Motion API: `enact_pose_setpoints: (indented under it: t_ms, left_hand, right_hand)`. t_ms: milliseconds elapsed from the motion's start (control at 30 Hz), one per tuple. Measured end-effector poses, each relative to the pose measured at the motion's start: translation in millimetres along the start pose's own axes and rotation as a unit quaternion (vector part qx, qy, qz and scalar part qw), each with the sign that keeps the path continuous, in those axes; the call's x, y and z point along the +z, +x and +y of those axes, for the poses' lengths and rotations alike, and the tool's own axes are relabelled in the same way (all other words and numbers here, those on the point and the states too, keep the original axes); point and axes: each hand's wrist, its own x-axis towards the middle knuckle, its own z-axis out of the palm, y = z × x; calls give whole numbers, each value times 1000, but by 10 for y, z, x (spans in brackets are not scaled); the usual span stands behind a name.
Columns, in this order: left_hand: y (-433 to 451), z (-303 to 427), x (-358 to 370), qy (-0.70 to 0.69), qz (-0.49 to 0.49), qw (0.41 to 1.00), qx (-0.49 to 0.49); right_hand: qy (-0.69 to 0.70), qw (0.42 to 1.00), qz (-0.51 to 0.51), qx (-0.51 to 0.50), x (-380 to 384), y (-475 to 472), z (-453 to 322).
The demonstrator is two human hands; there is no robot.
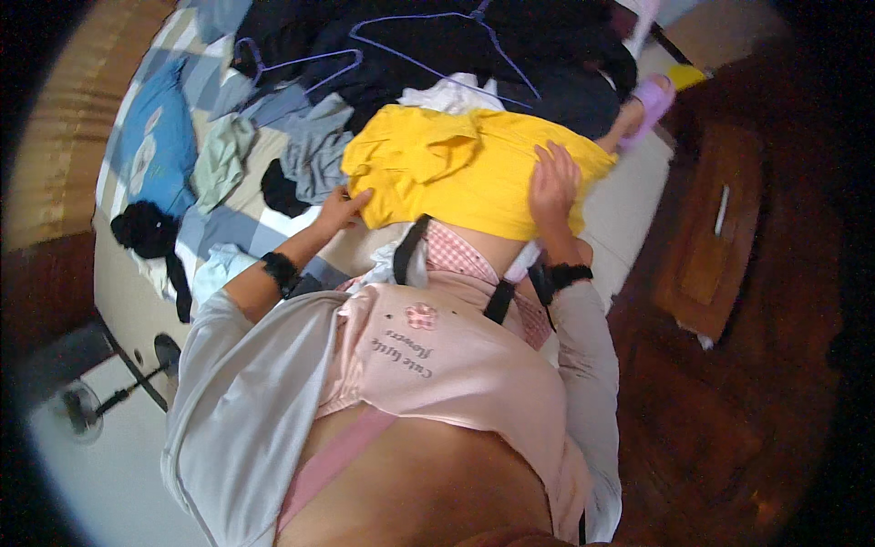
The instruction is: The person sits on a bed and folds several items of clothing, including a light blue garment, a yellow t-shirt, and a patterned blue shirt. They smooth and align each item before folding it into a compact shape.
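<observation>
A bright yellow garment (509, 147) lies spread across my lap, its left part folded over in a loose layer. At its left edge, my left hand (345, 207) pinches the cloth, thumb on top and the other fingers partly hidden. My right hand (555, 181) rests flat on the yellow cloth near its right end, fingers extended and slightly apart. Just beyond the garment sits a crumpled white cloth (451, 94). Each wrist wears a black band.
Purple wire hangers (420, 61) lie on dark clothing (567, 89) ahead. On the checked bedspread (219, 229) to the left are a blue garment (160, 143), a pale green cloth (224, 161), a grey cloth (320, 150) and a black item (145, 229). A wooden stool (718, 225) stands right.
</observation>
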Motion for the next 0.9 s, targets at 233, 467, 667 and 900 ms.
enact_pose_setpoints:
  t_ms: [233,467,667,900]
  left_hand:
    - [104,-53,-49,-73,-243,962,-97]
    - [297,-285,185,-61,-166,983,-57]
    - [259,-197,260,-143,-204,968,31]
    - [43,85,193,-220,-206,950,78]
  right_hand:
    - [120,991,21,56,31,-44,163]
    - [281,860,14,425,83,-664,984]
    - [467,682,-177,534,292,-1095,1710]
    - [501,615,-182,581,-22,-984,924]
